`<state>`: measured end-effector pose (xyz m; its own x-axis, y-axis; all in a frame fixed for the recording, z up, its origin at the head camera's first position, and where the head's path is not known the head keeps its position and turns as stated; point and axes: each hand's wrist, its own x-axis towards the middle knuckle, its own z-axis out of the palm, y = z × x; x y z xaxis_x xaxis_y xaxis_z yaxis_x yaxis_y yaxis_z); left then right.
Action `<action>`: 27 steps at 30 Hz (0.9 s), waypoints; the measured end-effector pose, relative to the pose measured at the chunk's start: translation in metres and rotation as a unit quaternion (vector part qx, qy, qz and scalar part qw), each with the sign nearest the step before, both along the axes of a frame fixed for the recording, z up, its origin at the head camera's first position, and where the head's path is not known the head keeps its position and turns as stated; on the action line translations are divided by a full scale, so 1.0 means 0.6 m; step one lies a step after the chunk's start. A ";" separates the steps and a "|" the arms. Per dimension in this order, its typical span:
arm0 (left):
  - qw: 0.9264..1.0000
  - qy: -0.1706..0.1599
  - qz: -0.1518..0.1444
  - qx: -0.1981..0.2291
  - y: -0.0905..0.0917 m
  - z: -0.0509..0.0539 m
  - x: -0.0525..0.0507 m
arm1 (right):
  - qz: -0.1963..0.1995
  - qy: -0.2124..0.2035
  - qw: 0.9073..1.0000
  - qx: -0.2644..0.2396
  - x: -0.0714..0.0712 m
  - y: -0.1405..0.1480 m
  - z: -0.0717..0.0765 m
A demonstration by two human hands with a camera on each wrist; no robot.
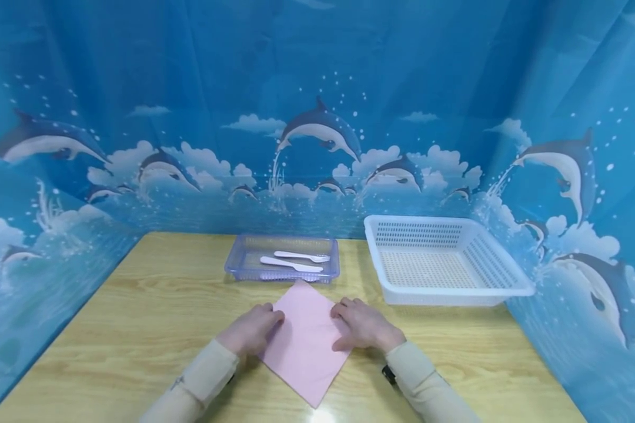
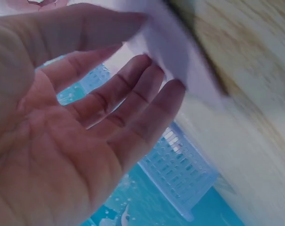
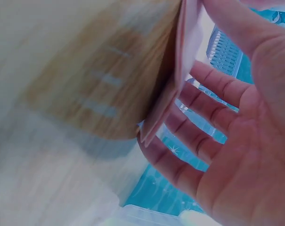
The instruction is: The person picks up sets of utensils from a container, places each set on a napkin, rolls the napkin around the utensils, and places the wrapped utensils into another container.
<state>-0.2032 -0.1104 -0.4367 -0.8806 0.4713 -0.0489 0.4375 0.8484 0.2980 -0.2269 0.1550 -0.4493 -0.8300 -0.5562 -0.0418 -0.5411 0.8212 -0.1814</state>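
A folded pink napkin point(image 1: 307, 346) lies cornerwise on the table between both hands. At its left corner, my left hand point(image 1: 251, 330) holds the edge. In the left wrist view, the thumb is on one face and the fingertips point(image 2: 173, 89) meet the edge. My right hand point(image 1: 365, 325) grips the right corner, thumb over the top. Stacked layers of the napkin point(image 3: 168, 101) show in the right wrist view, with the fingers along their edge. The napkin's far corner points at a purple see-through basket point(image 1: 231, 258).
Inside the purple basket lie a white fork point(image 1: 301, 256) and a white knife point(image 1: 291, 264). A larger white plastic basket point(image 1: 455, 292) stands at the back right of the wood-grain table point(image 1: 153, 294). A blue dolphin curtain point(image 1: 217, 70) hangs behind and along both sides.
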 end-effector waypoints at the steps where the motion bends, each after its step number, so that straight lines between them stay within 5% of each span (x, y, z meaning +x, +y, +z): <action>1: 1.000 0.007 -0.004 0.001 -0.001 -0.001 -0.002 | -0.001 -0.001 1.000 0.004 0.000 0.000 0.000; 7: 1.000 0.018 -0.015 -0.002 -0.003 -0.008 -0.012 | -0.014 -0.011 1.000 0.009 0.000 -0.003 0.000; 27: 0.995 -0.007 0.042 0.086 0.004 -0.020 -0.073 | -0.039 -0.024 0.998 0.037 -0.001 -0.013 0.004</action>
